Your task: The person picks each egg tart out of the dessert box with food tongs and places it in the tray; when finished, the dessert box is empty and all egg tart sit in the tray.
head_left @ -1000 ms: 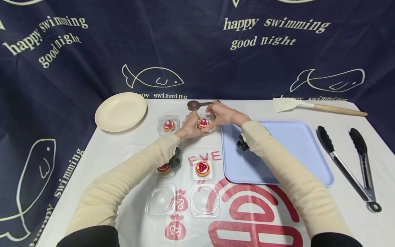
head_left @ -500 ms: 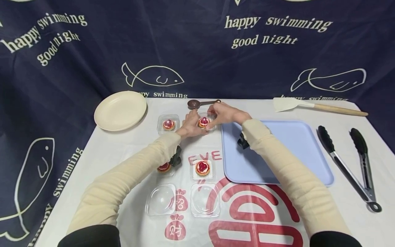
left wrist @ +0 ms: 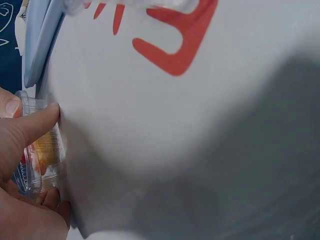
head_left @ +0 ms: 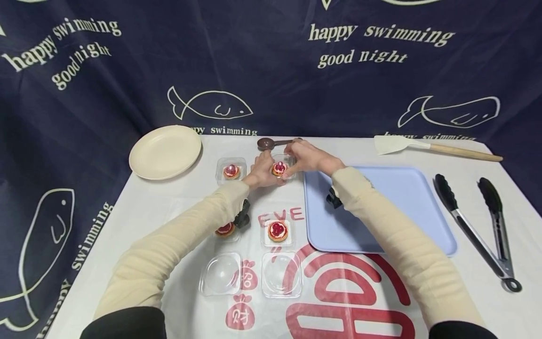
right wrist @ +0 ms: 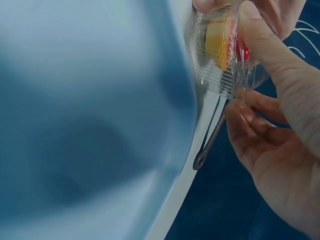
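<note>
Near the back middle of the table, my left hand (head_left: 261, 172) and right hand (head_left: 311, 157) hold a small clear plastic box (right wrist: 211, 82) from both sides. A red-topped tart (head_left: 279, 168) is inside it. In the left wrist view, the left thumb and fingers grip the box around its side walls. The right wrist view has the right thumb and fingers pinching its rim, where a domed clear lid meets the ribbed base. To the left stands another boxed tart (head_left: 231, 171). Closer in are a tart (head_left: 277, 231) in a clear box and one (head_left: 225, 230) partly covered by the left wrist camera.
Two clear domed plastic lids (head_left: 221, 274) lie at the front. A blue tray (head_left: 381, 207) sits under my right forearm. Tongs (head_left: 478, 235) and a spatula (head_left: 440, 147) are at right, a cream plate (head_left: 165, 153) at left, and a brown measuring spoon (head_left: 266, 144) behind the hands.
Both hands stay on the same box, with only tiny shifts of the right fingers and forearm. The other things on the table have not moved.
</note>
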The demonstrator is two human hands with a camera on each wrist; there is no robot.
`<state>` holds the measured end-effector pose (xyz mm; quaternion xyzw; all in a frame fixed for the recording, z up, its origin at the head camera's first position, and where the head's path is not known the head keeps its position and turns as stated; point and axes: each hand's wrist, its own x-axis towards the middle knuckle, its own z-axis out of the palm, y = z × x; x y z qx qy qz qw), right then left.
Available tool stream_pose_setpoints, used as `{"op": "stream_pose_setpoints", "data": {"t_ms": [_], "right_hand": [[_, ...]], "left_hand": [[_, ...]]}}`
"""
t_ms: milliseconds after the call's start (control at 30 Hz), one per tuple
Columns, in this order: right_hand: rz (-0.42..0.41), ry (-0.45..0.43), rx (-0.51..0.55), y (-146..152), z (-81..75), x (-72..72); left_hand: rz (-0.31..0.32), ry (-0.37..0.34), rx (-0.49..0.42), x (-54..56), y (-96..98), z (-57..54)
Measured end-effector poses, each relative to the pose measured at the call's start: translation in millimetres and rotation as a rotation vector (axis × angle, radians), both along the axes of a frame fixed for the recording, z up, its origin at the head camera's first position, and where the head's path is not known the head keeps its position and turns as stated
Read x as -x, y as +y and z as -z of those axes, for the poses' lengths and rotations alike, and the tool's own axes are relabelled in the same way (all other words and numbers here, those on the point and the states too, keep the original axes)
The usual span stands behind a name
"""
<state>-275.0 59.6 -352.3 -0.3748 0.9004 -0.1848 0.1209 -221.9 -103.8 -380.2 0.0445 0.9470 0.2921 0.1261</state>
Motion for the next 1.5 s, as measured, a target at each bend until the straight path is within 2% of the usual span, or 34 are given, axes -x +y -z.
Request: {"op": "stream_pose_setpoints", "data": {"t_ms": [333, 533, 667, 767, 867, 933, 1033, 1167, 1267, 1333, 1400, 1500], "right_hand": [[0.016, -0.023, 0.025, 3, 11.4, -9.4], [0.001, 0.007, 0.04, 6, 12.2, -14.2], [0.017, 0.022, 0.062, 8, 6.4, -17.2], [0.008, 0.03, 0.091, 10, 2.2, -18.7], [0.004, 0.0, 0.148, 13, -2.9, -20.8], [0.022, -0.062, 0.214, 15, -6.4, -22.0], [0.111, -0.202, 0.321, 19, -11.7, -24.7], [0.223, -0.529, 0.444, 20, -19.6, -29.0], [0.256, -0.799, 0.476, 19, -25.1, -32.0], [0.255, -0.912, 0.477, 18, -27.5, -33.2], [0.248, -0.98, 0.488, 17, -29.1, -34.4], [0.242, -0.99, 0.5, 18, -30.4, -37.1]], "left_hand": [[0.018, -0.028, 0.015, -4.8, 1.2, 5.3], [0.084, -0.076, 0.027, -6.1, -3.1, -6.3], [0.144, -0.012, 0.063, -7.6, -10.1, -14.6], [0.197, 0.074, 0.069, -9.4, -15.8, -18.2], [0.231, 0.163, 0.052, -11.7, -20.4, -21.8], [0.251, 0.233, 0.062, -13.2, -22.3, -24.8], [0.277, 0.374, 0.101, -16.3, -23.6, -30.4], [0.309, 0.591, 0.182, -20.7, -23.9, -37.2], [0.336, 0.719, 0.228, -23.6, -23.9, -39.4], [0.347, 0.771, 0.243, -25.2, -24.0, -39.4], [0.351, 0.791, 0.246, -26.9, -24.5, -38.9], [0.33, 0.741, 0.192, -29.7, -26.5, -39.2]]}}
